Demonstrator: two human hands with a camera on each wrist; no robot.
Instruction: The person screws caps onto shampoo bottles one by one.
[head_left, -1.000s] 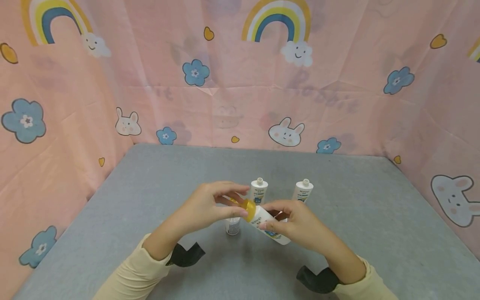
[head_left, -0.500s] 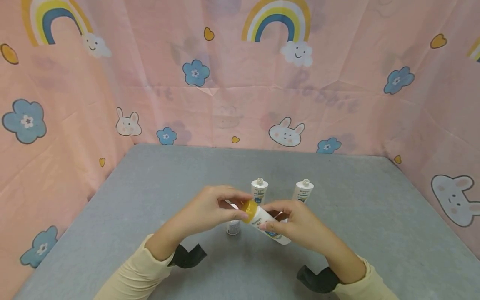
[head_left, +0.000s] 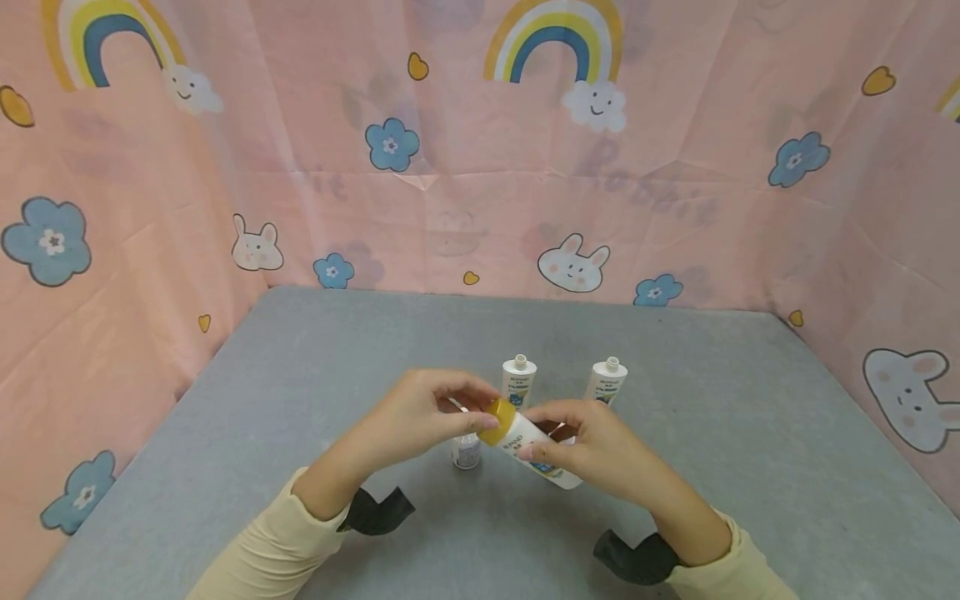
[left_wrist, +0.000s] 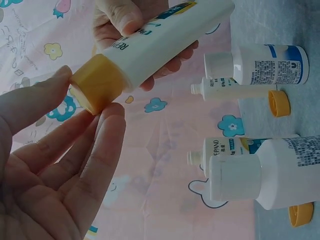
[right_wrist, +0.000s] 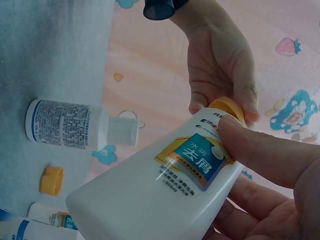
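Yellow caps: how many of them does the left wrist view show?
3: one yellow cap on the held white bottle, a second cap on the gray table, a third cap partly behind a white-capped bottle. More may be hidden.

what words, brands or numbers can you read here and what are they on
"水润 去屑": held bottle
"LB0549": held bottle
"RE", rest unclear: held bottle
"EPAND": uncapped bottle
Too small, faint or blurred: remaining bottle print, including dense labels on white-capped bottles; cloth lettering

Beige long slvs (head_left: 272, 537), creased; blk wrist bands (head_left: 377, 512) w/ angled ends, L+R.
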